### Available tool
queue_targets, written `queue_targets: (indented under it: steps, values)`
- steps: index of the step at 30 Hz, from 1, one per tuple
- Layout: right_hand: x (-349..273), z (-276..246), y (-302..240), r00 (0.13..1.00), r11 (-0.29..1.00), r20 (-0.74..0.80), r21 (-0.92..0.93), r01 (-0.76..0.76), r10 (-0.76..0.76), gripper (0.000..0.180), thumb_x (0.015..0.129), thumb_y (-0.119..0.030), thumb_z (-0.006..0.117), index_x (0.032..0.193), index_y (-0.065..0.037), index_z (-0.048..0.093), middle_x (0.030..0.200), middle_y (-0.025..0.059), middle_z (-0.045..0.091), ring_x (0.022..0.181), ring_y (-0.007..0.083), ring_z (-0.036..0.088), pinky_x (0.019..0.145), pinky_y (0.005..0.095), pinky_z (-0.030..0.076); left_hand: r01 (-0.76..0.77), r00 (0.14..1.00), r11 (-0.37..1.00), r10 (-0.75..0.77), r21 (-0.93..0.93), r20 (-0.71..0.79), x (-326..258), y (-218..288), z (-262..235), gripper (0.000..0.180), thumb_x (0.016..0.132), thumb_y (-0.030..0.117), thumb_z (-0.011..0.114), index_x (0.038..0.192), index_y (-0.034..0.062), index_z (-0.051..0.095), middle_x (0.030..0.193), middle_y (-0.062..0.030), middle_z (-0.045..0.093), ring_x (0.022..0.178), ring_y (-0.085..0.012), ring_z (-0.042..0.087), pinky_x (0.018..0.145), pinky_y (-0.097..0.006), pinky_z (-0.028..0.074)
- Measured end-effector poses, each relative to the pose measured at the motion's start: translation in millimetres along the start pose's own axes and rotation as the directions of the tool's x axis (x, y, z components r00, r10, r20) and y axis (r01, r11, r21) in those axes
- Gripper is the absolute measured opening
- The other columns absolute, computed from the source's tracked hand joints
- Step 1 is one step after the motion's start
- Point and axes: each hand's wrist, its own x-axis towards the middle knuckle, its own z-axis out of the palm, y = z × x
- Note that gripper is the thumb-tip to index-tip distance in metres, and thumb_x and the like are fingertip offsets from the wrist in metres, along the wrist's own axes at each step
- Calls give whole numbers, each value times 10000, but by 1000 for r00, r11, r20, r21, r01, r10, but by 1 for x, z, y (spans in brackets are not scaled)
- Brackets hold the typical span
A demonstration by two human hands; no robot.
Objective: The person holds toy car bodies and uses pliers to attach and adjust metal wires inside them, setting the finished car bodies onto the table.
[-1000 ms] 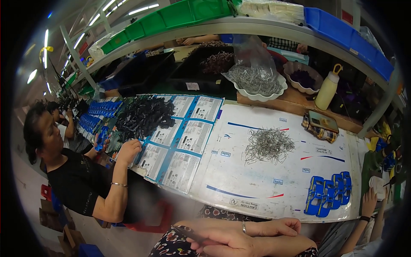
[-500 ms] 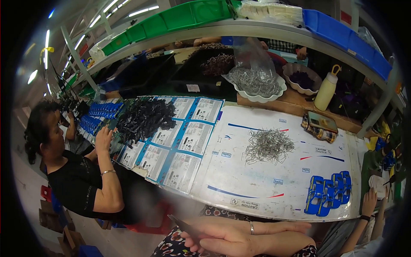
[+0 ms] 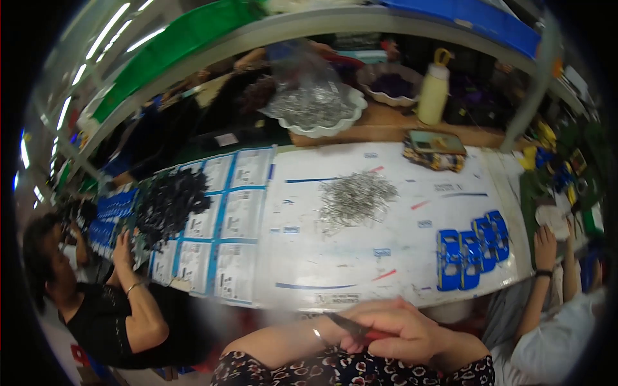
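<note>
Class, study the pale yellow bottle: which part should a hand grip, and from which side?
Probably best to wrap the middle of the pale yellow bottle from the table's near side, passing above the patterned pouch in front. It stands upright, its body tall and narrow; the scalloped bowl crowds its left, and the shelf beam overhead makes a top grasp awkward.

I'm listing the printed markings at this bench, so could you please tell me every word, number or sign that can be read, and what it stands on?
Wording is not copied, only placed:
White table sheet: blue boxed marks, partly legible; a line of print near its front edge, blurred.
Blue-and-white panelled sheet: small print, too blurred to read.
White label on the black bin: too small to read.
</note>
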Motion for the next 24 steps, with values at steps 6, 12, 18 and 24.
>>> queue_targets:
  steps: [6, 12, 18, 24]
  values:
    - [-79, -36, 16, 595, 829, -790, -427, -362, -147, 335, 805, -56, 629, 1123, 19, 559, 979, 125, 613, 836, 218, 588, 781, 319, 470, 91, 932, 980, -21, 179, -361, 0, 28, -15, 149, 904, 44, 529, 1048, 25, 566, 722, -48, 577, 528, -70, 509, 482, -203, 423]
    - [-209, -138, 58, 129, 483, -937, -281, -829, -323, 376, 854, -176, 590, 1153, 47, 543, 975, 164, 611, 868, 258, 584, 806, 324, 458, 143, 905, 825, 115, 546, -410, 52, 7, -20, 440, 777, -34, 609, 1198, 66, 527, 1033, -63, 527, 732, -88, 520, 647, -228, 488]
    - [-256, -189, 89, 162, 429, -964, -240, -871, -210, 396, 880, -217, 562, 1146, 75, 532, 1024, 176, 601, 930, 233, 564, 845, 316, 428, -87, 905, -165, 398, 982, 147, 82, -25, 1, 689, 665, 123, 767, 1286, 183, 475, 1383, -180, 331, 1264, -399, 328, 984, -464, 376]
    - [-227, -169, 90, 242, 671, -962, -262, -693, -125, 392, 879, -204, 563, 1149, 73, 505, 946, 134, 590, 870, 188, 533, 805, 293, 419, -101, 971, -271, 184, 957, 155, 111, -30, 9, 782, 654, 288, 800, 1336, 253, 420, 1495, -184, 154, 1376, -447, 73, 944, -643, 326]
